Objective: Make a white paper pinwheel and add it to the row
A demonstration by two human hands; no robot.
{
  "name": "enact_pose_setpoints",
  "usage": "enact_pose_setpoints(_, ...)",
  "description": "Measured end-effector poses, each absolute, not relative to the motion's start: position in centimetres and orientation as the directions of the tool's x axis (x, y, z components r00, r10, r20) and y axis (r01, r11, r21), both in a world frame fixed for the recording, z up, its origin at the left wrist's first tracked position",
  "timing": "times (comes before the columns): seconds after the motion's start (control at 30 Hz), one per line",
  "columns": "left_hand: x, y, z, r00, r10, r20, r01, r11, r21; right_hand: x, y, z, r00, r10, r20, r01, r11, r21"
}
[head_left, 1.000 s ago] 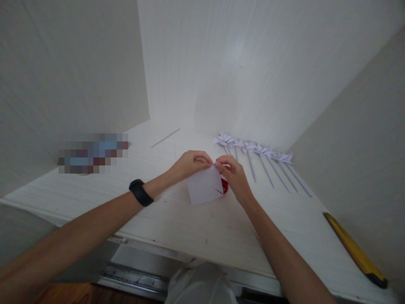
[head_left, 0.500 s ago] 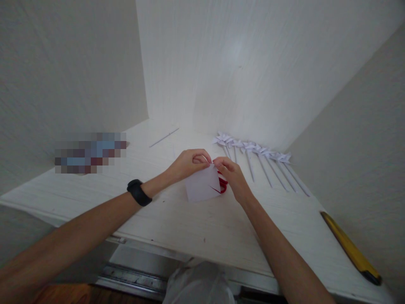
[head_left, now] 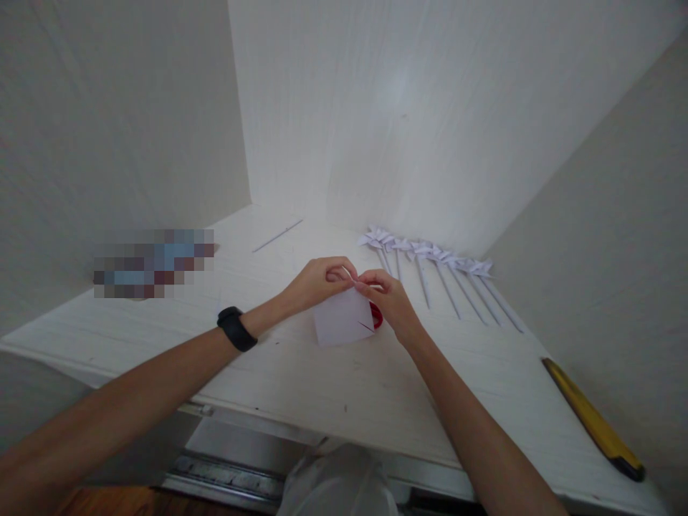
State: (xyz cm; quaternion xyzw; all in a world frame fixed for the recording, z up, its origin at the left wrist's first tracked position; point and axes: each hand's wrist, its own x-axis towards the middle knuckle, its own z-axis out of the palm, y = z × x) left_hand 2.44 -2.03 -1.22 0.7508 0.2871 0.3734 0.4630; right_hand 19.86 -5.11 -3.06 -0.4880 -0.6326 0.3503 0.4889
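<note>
Between my hands hangs a square of white paper [head_left: 342, 318], with a slit cut in from its lower right corner. My left hand [head_left: 325, 278], a black band on its wrist, pinches the paper's top edge. Close against it, my right hand [head_left: 388, 295] pinches the same edge near the top corner, fingertips almost touching the left ones. Behind the paper's right side, the red handles of a pair of scissors [head_left: 377, 315] show on the table; the rest of them is hidden.
Several white paper pinwheels [head_left: 424, 251] on sticks lie in a row at the back right. A thin stick [head_left: 278, 236] lies at the back left, near a blurred-out object [head_left: 155, 264]. A yellow and black utility knife [head_left: 594, 419] rests at the right edge of the white table [head_left: 301, 387].
My right hand has moved slightly left, its fingertips now meeting the left hand's at the paper's top edge. Less of the red scissor handles shows.
</note>
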Motion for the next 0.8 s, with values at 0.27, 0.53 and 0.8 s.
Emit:
enact_pose_setpoints(0.27, 2.7, -1.5, -1.6, 0.573, 0.780, 0.251, 0.055, -0.343, 0.938, 19.7, -5.6, -2.6, 0.016, 0.961, 0.275, 0.262, 0.261, -0.929)
enact_pose_setpoints(0.53, 2.7, -1.7, -1.1, 0.555, 0.816, 0.160, 0.096, -0.254, 0.962, 19.5, -5.8, -2.5, 0.005, 0.945, 0.326, 0.322, 0.307, -0.896)
enact_pose_setpoints(0.8, 1.5, -0.6, -0.4, 0.502, 0.860, 0.088, 0.184, -0.206, 0.961, 21.1, -5.5, -2.5, -0.105, 0.960, 0.261, 0.648, 0.265, -0.714)
